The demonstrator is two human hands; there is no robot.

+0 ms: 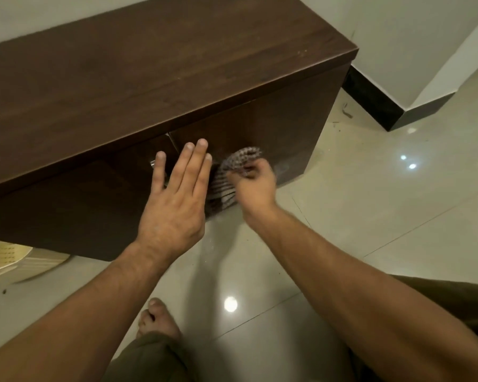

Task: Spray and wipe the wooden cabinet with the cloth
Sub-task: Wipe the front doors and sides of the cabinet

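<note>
Grey checked cloth (239,159), bunched in curled right hand (255,188) fingers, touches the cabinet (149,78); left hand (171,213) fingers straight alongside.

One cabinet (149,78) fills the top, from nine to one o'clock. It has two doors: a left door (66,210) and a right door (282,125). One shiny handle (153,162) shows by the left door; a second may be hidden behind the fingers. There are two hands: the left hand (171,213) in the middle and the right hand (255,186) just toward three o'clock. One cloth (232,169). One bare foot (158,318) at six o'clock. One cream thing (14,263) at nine o'clock. The floor (370,230) has three bright lights: one spot (230,304) near six o'clock, two spots (403,157) near three o'clock.
</note>
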